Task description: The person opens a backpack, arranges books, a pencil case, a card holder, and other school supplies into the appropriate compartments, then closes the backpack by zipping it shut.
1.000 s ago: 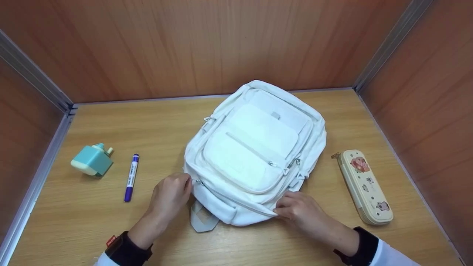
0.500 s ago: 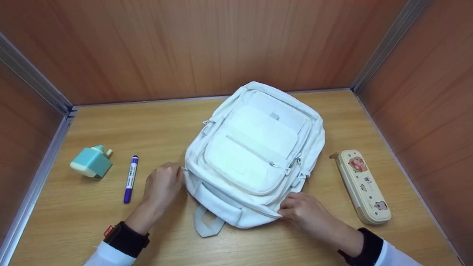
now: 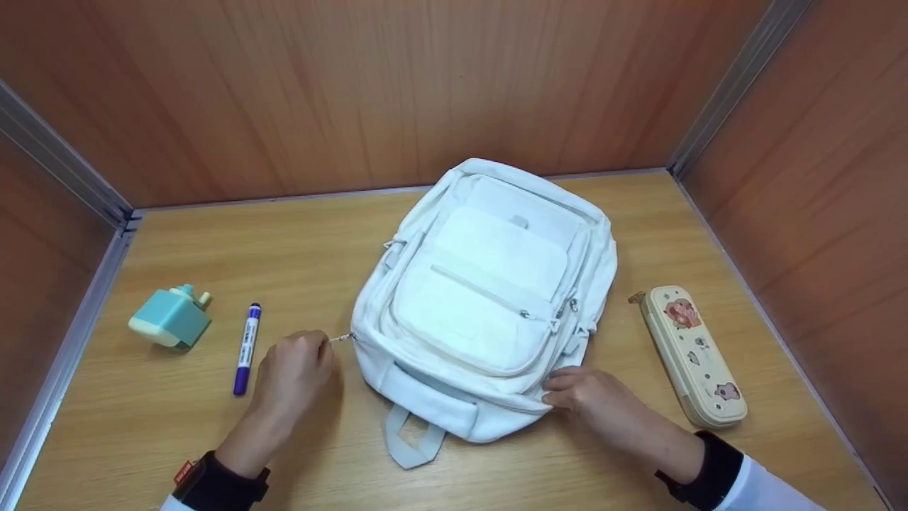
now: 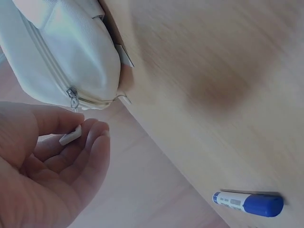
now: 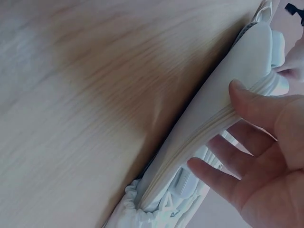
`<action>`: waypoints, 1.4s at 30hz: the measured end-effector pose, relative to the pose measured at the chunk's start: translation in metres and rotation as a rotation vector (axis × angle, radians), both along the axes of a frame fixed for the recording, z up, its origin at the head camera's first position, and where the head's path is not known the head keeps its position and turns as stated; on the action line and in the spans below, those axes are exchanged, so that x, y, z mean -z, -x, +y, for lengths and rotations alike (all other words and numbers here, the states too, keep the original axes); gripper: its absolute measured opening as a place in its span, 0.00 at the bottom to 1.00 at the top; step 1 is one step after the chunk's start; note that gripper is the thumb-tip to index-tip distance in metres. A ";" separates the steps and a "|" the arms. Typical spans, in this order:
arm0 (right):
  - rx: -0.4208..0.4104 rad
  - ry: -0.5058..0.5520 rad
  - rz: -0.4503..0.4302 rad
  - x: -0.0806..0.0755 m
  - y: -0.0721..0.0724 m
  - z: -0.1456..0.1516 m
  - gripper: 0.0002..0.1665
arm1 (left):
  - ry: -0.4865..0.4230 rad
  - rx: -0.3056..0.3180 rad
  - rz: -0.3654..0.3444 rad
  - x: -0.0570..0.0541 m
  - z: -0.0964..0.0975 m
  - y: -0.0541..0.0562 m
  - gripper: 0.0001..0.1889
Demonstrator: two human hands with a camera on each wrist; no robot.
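Note:
A white backpack (image 3: pixel 482 298) lies on the table, its front pockets facing up and its top end toward me. My left hand (image 3: pixel 294 372) is off the bag's left corner and pinches a zipper pull (image 4: pixel 71 136) between thumb and curled fingers. The pull's cord is stretched out from the zipper slider (image 4: pixel 71 92). At the right corner of that end, my right hand (image 3: pixel 592 401) grips the bag's edge along the zipper seam. Its thumb lies on one side and its fingers on the other, as the right wrist view shows. A grey loop (image 3: pixel 415 443) sticks out between the hands.
A purple marker (image 3: pixel 247 348) and a turquoise pencil sharpener (image 3: pixel 172 317) with a crank lie to the left. On the right is a cream pencil case (image 3: pixel 694 355) with printed pictures. Wooden panels (image 3: pixel 397 92) border the table at the back and sides.
My left hand has moved left, drawing the zipper slider along the seam to the bag's left corner. The right hand keeps its grip at the edge. The bag has turned slightly.

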State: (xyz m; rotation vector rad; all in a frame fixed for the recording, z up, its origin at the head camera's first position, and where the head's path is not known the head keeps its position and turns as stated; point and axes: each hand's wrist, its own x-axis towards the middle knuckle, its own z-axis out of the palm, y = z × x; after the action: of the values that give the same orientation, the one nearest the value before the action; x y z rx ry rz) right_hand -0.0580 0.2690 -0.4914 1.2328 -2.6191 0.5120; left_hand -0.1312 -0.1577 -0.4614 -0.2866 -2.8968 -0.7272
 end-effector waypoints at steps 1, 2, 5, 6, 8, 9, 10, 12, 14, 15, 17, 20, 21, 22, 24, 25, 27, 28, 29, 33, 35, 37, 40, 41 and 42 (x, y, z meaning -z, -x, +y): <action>0.008 -0.002 -0.012 0.000 0.000 0.001 0.19 | 0.000 0.001 -0.004 0.000 0.000 -0.003 0.07; 0.017 -0.004 -0.024 -0.001 0.001 0.002 0.18 | 0.001 0.001 -0.010 -0.001 0.001 -0.006 0.07; 0.049 -0.024 -0.063 -0.004 0.002 0.005 0.17 | 0.003 0.002 -0.031 -0.002 0.002 -0.013 0.07; 0.062 -0.031 -0.081 -0.006 0.002 0.006 0.17 | 0.007 0.002 -0.038 -0.002 0.002 -0.015 0.06; 0.084 -0.043 -0.115 -0.007 0.003 0.007 0.17 | 0.008 0.002 -0.041 -0.002 0.003 -0.018 0.06; 0.095 -0.047 -0.135 -0.008 0.003 0.007 0.17 | 0.010 0.002 -0.041 -0.002 0.004 -0.020 0.06; 0.105 -0.052 -0.152 -0.009 0.003 0.007 0.18 | 0.013 0.001 -0.042 -0.002 0.004 -0.022 0.06; 0.115 -0.055 -0.173 -0.009 0.005 0.008 0.18 | 0.016 0.002 -0.056 -0.002 0.005 -0.025 0.05; 0.115 -0.055 -0.176 -0.008 0.008 0.008 0.18 | 0.012 0.001 -0.076 -0.003 0.005 -0.028 0.05; 0.115 -0.053 -0.178 -0.008 0.009 0.008 0.19 | 0.010 0.000 -0.087 -0.003 0.006 -0.029 0.05; 0.105 -0.048 -0.165 -0.007 0.012 0.009 0.20 | 0.003 -0.001 -0.106 -0.004 0.006 -0.031 0.04; 0.092 -0.036 -0.139 -0.006 0.018 0.009 0.22 | -0.009 0.007 -0.096 -0.003 0.006 -0.035 0.04; 0.087 -0.034 -0.130 -0.005 0.019 0.010 0.22 | -0.010 0.011 -0.090 -0.003 0.006 -0.036 0.04; 0.082 -0.031 -0.121 -0.005 0.021 0.010 0.23 | -0.010 0.013 -0.086 -0.002 0.006 -0.038 0.05; 0.074 -0.031 -0.107 -0.005 0.025 0.010 0.23 | -0.011 0.016 -0.077 -0.001 0.006 -0.041 0.05; 0.070 -0.032 -0.098 -0.005 0.027 0.010 0.22 | -0.010 0.017 -0.075 -0.001 0.006 -0.042 0.05; 0.070 -0.038 -0.099 -0.005 0.030 0.010 0.21 | -0.009 0.017 -0.079 0.000 0.006 -0.045 0.05; 0.071 -0.040 -0.103 -0.006 0.032 0.010 0.20 | -0.009 0.016 -0.079 0.000 0.007 -0.047 0.05; 0.074 -0.047 -0.105 -0.006 0.033 0.010 0.19 | -0.008 0.020 -0.079 0.000 0.007 -0.048 0.05; 0.095 -0.070 -0.117 -0.007 0.039 0.010 0.18 | -0.005 0.034 -0.080 -0.001 0.009 -0.055 0.06; 0.110 -0.085 -0.115 -0.007 0.041 0.009 0.18 | 0.001 0.037 -0.087 -0.001 0.010 -0.057 0.06; 0.125 -0.103 -0.106 -0.008 0.044 0.008 0.18 | 0.006 0.040 -0.098 -0.001 0.011 -0.059 0.06; 0.149 -0.133 -0.096 -0.008 0.047 0.007 0.18 | 0.004 0.042 -0.102 0.000 0.014 -0.063 0.07; 0.155 -0.143 -0.087 -0.008 0.048 0.007 0.18 | 0.001 0.045 -0.093 0.000 0.015 -0.064 0.08; 0.162 -0.150 -0.080 -0.008 0.049 0.007 0.18 | -0.002 0.052 -0.079 0.001 0.016 -0.066 0.09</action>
State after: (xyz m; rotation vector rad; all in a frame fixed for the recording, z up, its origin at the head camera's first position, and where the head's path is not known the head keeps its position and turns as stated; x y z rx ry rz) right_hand -0.1074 0.2759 -0.4838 1.0475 -2.8400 0.3486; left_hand -0.0655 -0.1416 -0.4627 -0.3417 -2.9730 -0.7663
